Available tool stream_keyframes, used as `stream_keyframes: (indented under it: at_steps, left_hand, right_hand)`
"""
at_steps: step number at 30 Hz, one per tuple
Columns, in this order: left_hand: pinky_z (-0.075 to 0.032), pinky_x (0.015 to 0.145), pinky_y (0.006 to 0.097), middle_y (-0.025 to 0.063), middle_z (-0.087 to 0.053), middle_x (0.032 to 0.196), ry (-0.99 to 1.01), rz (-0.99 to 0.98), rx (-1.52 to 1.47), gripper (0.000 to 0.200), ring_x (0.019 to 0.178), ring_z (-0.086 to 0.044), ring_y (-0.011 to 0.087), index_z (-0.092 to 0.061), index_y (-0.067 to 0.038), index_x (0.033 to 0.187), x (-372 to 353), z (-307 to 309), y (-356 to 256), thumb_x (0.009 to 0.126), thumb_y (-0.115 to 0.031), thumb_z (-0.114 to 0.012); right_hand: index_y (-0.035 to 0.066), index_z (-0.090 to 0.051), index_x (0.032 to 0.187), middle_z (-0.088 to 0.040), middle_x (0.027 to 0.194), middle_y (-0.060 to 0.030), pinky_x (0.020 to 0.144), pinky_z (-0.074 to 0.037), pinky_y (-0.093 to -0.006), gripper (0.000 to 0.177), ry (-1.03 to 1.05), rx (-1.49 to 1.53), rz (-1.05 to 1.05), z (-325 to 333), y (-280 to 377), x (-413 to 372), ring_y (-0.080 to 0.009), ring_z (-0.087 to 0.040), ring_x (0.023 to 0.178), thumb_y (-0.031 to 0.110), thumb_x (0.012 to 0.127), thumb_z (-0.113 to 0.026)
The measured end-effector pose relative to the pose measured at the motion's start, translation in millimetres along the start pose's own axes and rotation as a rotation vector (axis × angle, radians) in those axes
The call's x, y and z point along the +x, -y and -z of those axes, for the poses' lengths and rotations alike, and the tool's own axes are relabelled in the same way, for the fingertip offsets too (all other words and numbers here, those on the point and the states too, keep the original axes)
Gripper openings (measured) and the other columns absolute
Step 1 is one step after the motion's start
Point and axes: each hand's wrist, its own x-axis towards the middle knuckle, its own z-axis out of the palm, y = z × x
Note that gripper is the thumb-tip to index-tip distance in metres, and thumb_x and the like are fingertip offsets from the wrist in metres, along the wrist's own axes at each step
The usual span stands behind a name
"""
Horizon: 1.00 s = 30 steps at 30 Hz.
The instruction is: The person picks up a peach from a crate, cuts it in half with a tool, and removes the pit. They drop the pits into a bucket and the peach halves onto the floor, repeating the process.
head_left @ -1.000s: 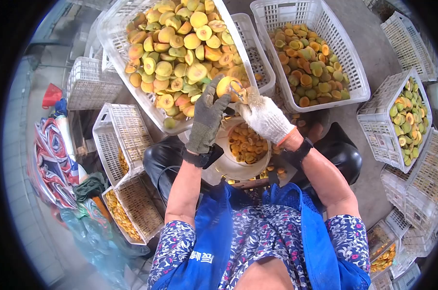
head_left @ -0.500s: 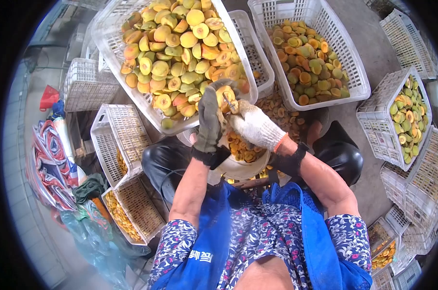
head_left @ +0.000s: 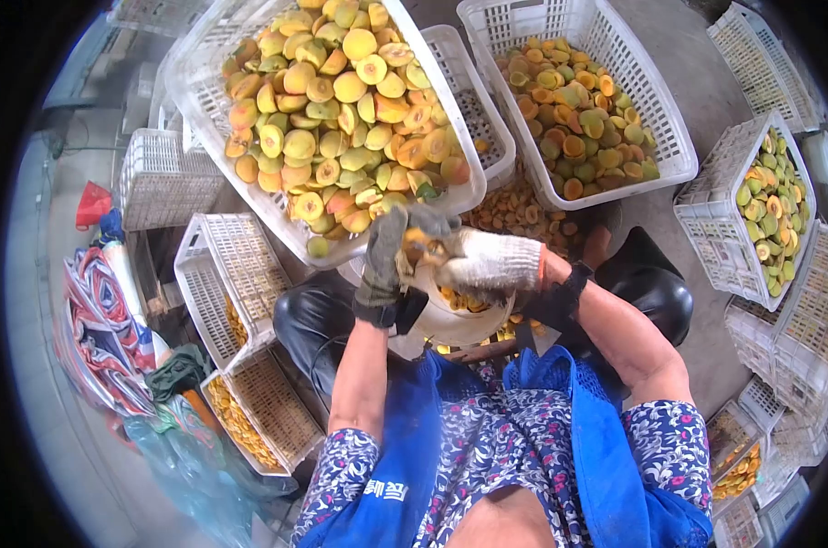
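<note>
My left hand [head_left: 383, 262], in a grey-green glove, is closed around a halved peach [head_left: 420, 245] with its orange flesh turned up. Against the fruit presses my right hand [head_left: 493, 261], in a white knit glove with an orange cuff, its fingers curled. The small metal pitting tool in that hand is mostly hidden by the glove now. Both hands are above a whitish bucket [head_left: 469, 321] between my knees, which has orange peach pieces [head_left: 459, 298] in it. Just beyond, a tilted white crate [head_left: 197, 108] holds many cut peaches [head_left: 341, 119].
Another white crate [head_left: 665, 119] of hollowed peach halves [head_left: 578, 119] stands at the upper right. Pits and scraps [head_left: 514, 215] lie between the crates. Stacked crates [head_left: 784, 338] line the right side; fruit-filled crates [head_left: 272, 393] and plastic sheeting [head_left: 185, 475] are at left.
Both hands have come slightly nearer my body with the peach half. My right hand has rolled over, and the metal tool that showed before is now largely covered.
</note>
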Motion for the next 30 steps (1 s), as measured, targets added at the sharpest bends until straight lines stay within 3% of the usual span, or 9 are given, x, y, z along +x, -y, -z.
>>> stream_keyframes:
  at_steps: [5, 9, 14, 16, 19, 23, 24, 26, 30]
  left_hand:
    - [-0.05, 0.087, 0.0387, 0.0133, -0.064, 0.088, -0.032, 0.096, 0.095, 0.046, 0.09, -0.063, 0.0274, -0.063, 0.004, 0.089, -36.8, 12.5, 12.8, 0.099, -0.036, -0.043]
    - [-0.05, 0.083, 0.0342, 0.0113, -0.066, 0.091, -0.1, 0.187, 0.16, 0.04, 0.086, -0.062, 0.0212, -0.063, 0.004, 0.09, -46.6, 6.2, 4.9, 0.098, -0.032, -0.047]
    - [-0.048, 0.077, 0.0336, 0.0116, -0.064, 0.088, 0.16, -0.357, 1.565, 0.023, 0.084, -0.061, 0.025, -0.064, -0.003, 0.094, -8.6, 11.7, -18.3, 0.092, -0.021, -0.05]
    - [-0.047, 0.08, 0.0355, 0.0103, -0.065, 0.096, 0.041, -0.296, 1.284, 0.028, 0.093, -0.06, 0.0238, -0.065, -0.004, 0.097, 24.0, -5.6, -42.1, 0.096, -0.026, -0.047]
    - [-0.048, 0.086, 0.0338, 0.0064, -0.061, 0.114, -0.206, -0.17, -0.203, 0.044, 0.097, -0.059, 0.0193, -0.054, 0.0, 0.12, 66.3, -102.4, -94.8, 0.1, -0.037, -0.039]
    - [-0.051, 0.078, 0.0389, 0.0094, -0.064, 0.109, -0.314, 0.067, 0.712, 0.039, 0.095, -0.062, 0.0232, -0.057, -0.006, 0.116, 129.8, -18.7, -48.8, 0.093, -0.036, -0.051]
    - [-0.051, 0.078, 0.0389, 0.0094, -0.064, 0.109, -0.317, 0.059, 0.708, 0.039, 0.095, -0.062, 0.0232, -0.057, -0.006, 0.116, 138.4, 14.8, -16.5, 0.093, -0.036, -0.051]
    - [-0.05, 0.079, 0.0421, 0.013, -0.066, 0.105, -0.232, -0.349, 1.861, 0.035, 0.093, -0.063, 0.0285, -0.062, -0.008, 0.111, 144.6, 44.3, 26.0, 0.086, -0.033, -0.059]
    - [-0.048, 0.083, 0.0419, 0.0161, -0.065, 0.1, -0.051, -0.132, 1.821, 0.05, 0.095, -0.062, 0.0342, -0.062, -0.01, 0.109, 130.0, 12.9, 9.7, 0.07, -0.04, -0.072]
  right_hand:
    - [-0.003, -0.066, 0.085, -0.064, 0.074, -0.0195, 0.065, -0.046, -0.0391, 0.036, 0.154, -0.498, -0.001, -18.1, -24.9, 11.0, -0.0288, -0.06, 0.067, 0.031, 0.083, -0.051]
    - [-0.001, -0.067, 0.084, -0.066, 0.077, -0.0206, 0.064, -0.047, -0.0417, 0.035, 0.263, -0.27, -0.226, -22.4, -6.6, -0.1, -0.033, -0.06, 0.066, 0.028, 0.084, -0.049]
    - [0.013, -0.073, 0.089, -0.071, 0.09, -0.0104, 0.072, -0.053, -0.0395, 0.023, -0.04, -0.936, 0.074, -54.1, -80.8, -21.8, -0.0285, -0.068, 0.085, 0.02, 0.079, -0.054]
    - [0.012, -0.072, 0.089, -0.071, 0.09, -0.0101, 0.073, -0.053, -0.0379, 0.022, -0.081, -0.922, 0.137, -44.6, -90.7, -9.6, -0.0279, -0.068, 0.087, 0.021, 0.079, -0.054]
    - [0.009, -0.067, 0.094, -0.069, 0.093, -0.013, 0.074, -0.053, -0.0394, 0.022, 0.068, -1.128, 0.189, -33.9, -133.1, 19.4, -0.0298, -0.067, 0.085, 0.021, 0.083, -0.051]
    - [0.007, -0.067, 0.094, -0.068, 0.09, -0.0171, 0.072, -0.052, -0.0416, 0.026, -0.336, -0.455, 0.398, -19.8, -142.7, 9.1, -0.0339, -0.067, 0.083, 0.026, 0.084, -0.052]
    - [0.006, -0.068, 0.092, -0.068, 0.089, -0.0174, 0.071, -0.052, -0.0424, 0.026, -0.256, -0.672, 0.271, -16.8, -103.6, -3.7, -0.0346, -0.066, 0.082, 0.026, 0.083, -0.053]
    - [0.006, -0.068, 0.091, -0.068, 0.088, -0.0176, 0.069, -0.052, -0.0431, 0.026, -0.181, -0.891, 0.131, -14.4, -56.2, -19.3, -0.0353, -0.066, 0.081, 0.026, 0.082, -0.054]
    - [0.006, -0.068, 0.086, -0.068, 0.084, -0.0185, 0.068, -0.052, -0.0446, 0.023, -0.22, -0.904, 0.222, -14.4, -57.9, -19.0, -0.0368, -0.066, 0.078, 0.022, 0.08, -0.053]
